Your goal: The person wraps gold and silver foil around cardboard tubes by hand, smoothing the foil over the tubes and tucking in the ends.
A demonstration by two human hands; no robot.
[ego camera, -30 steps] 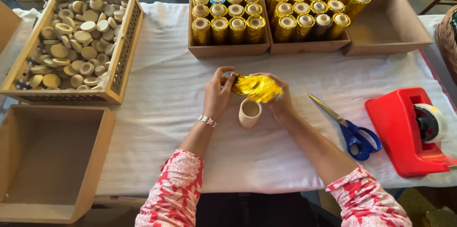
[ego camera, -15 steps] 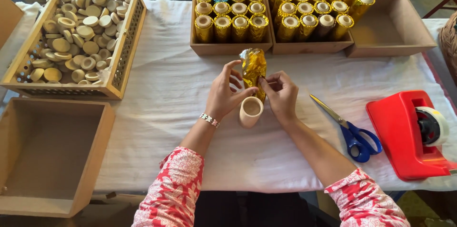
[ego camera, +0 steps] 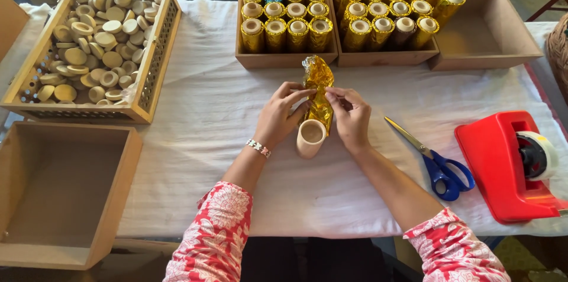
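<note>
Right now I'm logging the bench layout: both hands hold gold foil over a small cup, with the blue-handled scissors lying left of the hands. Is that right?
Not quite. The head view shows the blue-handled scissors lying to the right of the hands, beside the red tape dispenser. The rest stands: left hand and right hand hold the gold foil over the small cup.

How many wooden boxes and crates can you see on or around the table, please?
5: the slatted crate of wooden caps at back left, an empty box at front left, and three boxes along the back edge: two with foil-wrapped tubes, one empty. More may lie outside the view.
</note>
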